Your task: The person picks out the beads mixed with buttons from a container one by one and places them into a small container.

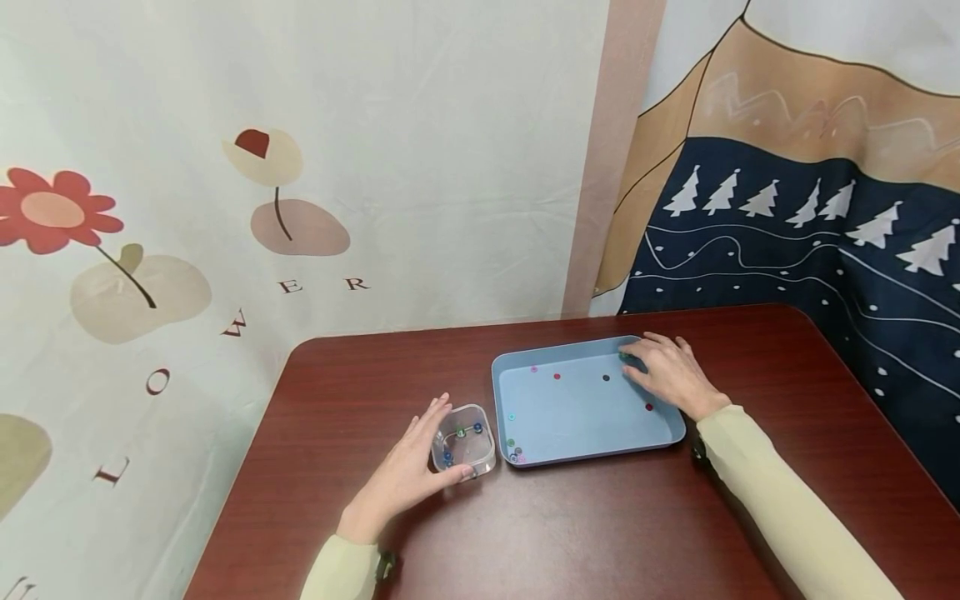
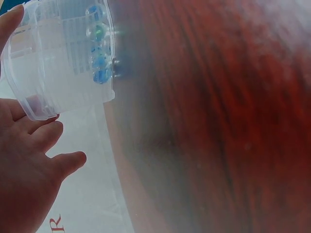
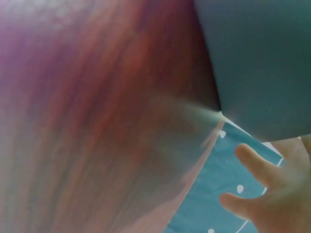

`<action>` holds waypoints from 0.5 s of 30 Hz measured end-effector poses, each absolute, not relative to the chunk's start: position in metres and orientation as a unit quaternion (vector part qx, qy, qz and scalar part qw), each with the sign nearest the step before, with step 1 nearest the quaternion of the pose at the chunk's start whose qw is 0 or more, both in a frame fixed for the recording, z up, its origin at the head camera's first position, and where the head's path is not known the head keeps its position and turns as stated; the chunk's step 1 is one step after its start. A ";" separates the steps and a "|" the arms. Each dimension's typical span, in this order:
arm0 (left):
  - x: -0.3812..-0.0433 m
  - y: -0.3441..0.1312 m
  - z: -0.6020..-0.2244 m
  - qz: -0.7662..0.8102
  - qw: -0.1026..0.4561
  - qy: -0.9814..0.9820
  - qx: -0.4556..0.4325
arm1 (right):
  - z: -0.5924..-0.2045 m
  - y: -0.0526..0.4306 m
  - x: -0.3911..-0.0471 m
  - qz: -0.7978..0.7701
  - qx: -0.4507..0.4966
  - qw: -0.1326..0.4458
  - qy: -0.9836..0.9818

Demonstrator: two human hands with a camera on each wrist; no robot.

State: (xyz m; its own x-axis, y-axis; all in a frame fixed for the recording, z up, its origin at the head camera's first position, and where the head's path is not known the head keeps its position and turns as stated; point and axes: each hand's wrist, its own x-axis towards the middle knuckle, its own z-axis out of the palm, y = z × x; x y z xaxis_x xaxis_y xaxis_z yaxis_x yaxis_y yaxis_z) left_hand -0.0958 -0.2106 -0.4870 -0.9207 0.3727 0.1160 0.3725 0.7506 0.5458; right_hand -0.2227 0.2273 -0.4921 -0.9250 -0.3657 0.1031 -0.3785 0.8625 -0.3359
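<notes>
My left hand holds a small clear plastic box from its left side, the thumb along the near wall and the fingers round the far left corner. Blue and green beads lie on its bottom; in the left wrist view several beads show through the wall. My right hand is over the far right corner of a blue tray. A green bead is right at the index fingertip, with the thumb tip apart from it. The right wrist view shows two outstretched fingers; the tray wall hides the fingertips inside.
Loose small pieces lie in the tray: a red one, a black one, a dark red one and a cluster in the near left corner. Both containers stand on a dark red wooden table, with printed curtains behind it.
</notes>
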 end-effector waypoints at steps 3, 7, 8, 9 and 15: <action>-0.096 -0.210 -0.486 0.292 0.002 0.936 0.198 | -0.494 0.226 -0.223 0.182 0.198 0.008 -0.963; -0.095 -0.210 -0.486 0.292 0.005 0.936 0.195 | -0.497 0.224 -0.223 0.184 0.202 -0.001 -0.962; -0.095 -0.210 -0.486 0.292 0.006 0.936 0.194 | -0.497 0.224 -0.222 0.184 0.203 -0.001 -0.962; -0.095 -0.209 -0.485 0.292 0.006 0.937 0.194 | -0.498 0.224 -0.222 0.183 0.205 -0.001 -0.962; -0.094 -0.209 -0.486 0.293 0.004 0.936 0.194 | -0.498 0.224 -0.222 0.180 0.207 -0.002 -0.962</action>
